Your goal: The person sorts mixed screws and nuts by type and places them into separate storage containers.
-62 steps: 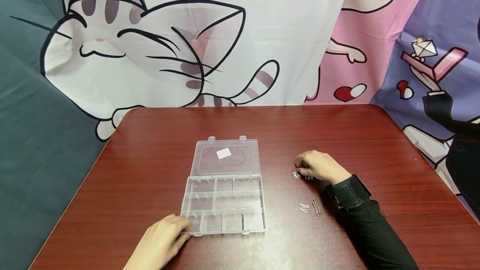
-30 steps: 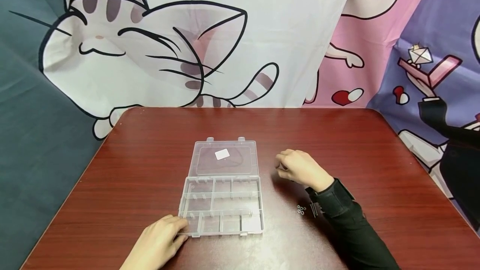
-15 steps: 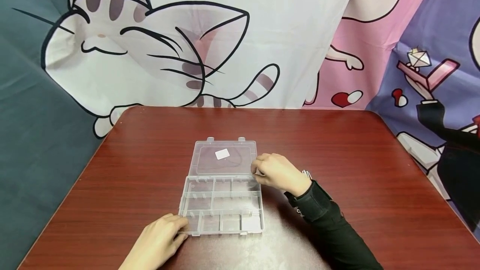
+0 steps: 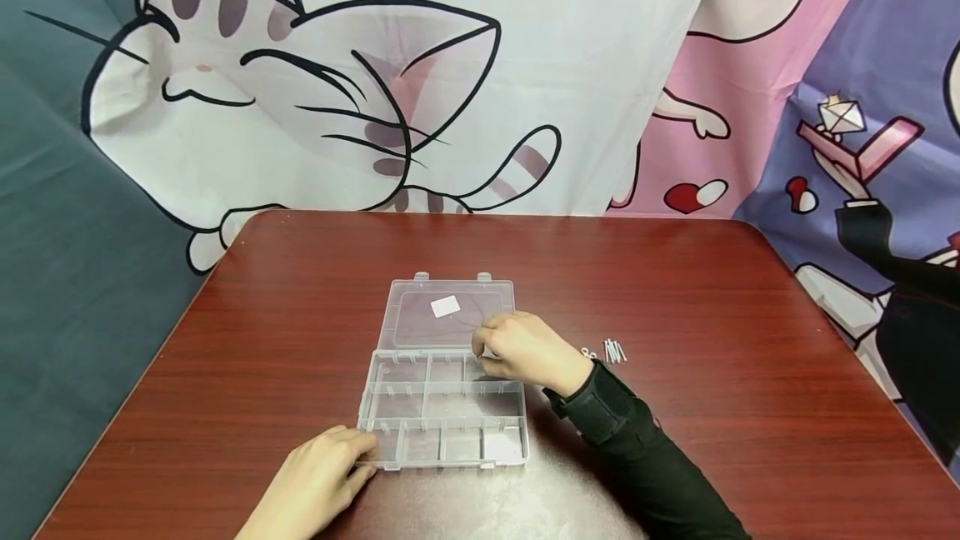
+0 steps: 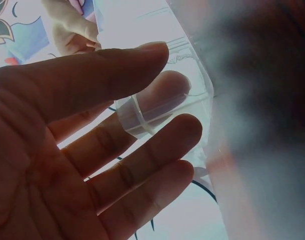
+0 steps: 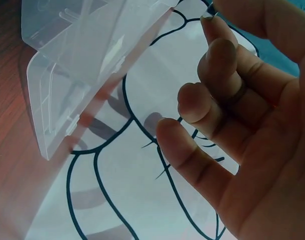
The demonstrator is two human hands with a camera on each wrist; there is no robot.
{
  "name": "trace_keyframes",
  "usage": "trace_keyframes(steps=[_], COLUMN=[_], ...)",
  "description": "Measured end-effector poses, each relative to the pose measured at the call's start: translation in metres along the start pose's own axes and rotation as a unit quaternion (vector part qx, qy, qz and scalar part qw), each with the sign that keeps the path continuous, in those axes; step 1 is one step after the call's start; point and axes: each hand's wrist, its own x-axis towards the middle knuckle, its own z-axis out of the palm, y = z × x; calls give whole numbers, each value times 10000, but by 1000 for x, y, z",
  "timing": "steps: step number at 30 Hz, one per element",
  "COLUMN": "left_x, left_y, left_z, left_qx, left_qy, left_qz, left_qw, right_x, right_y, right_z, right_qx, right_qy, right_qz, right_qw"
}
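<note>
My left hand (image 4: 318,473) has the clear divided box (image 4: 476,403) by its near left corner — thumb and index finger pinching the plastic, other fingers loose. My right hand (image 4: 528,348) is over the far right compartments, fingers curled, thumb and index close together (whether they hold anything, I can't tell). The lid (image 4: 411,319) lies folded back, far side — and right of the box, nuts (image 4: 588,353) and screws (image 4: 615,352) sit on the table (image 4: 300,315).

Left hand (image 4: 318,477) is pinching, thumb (image 5: 127,70) lying straight, and the right hand (image 4: 528,348) is arching palm down, fingers (image 6: 180,145) bent!
</note>
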Motion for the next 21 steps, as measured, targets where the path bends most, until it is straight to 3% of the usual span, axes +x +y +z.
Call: trace_keyframes(steps=[21], left_x=[0], left_y=[-1], left_z=[2], left_qx=[34], left_qy=[167], left_qz=[59], left_qw=[9998], right_x=[-1], right_y=[3], right_z=[-2], right_qx=[43], right_qy=[49], right_qz=[-122], right_qw=[9999])
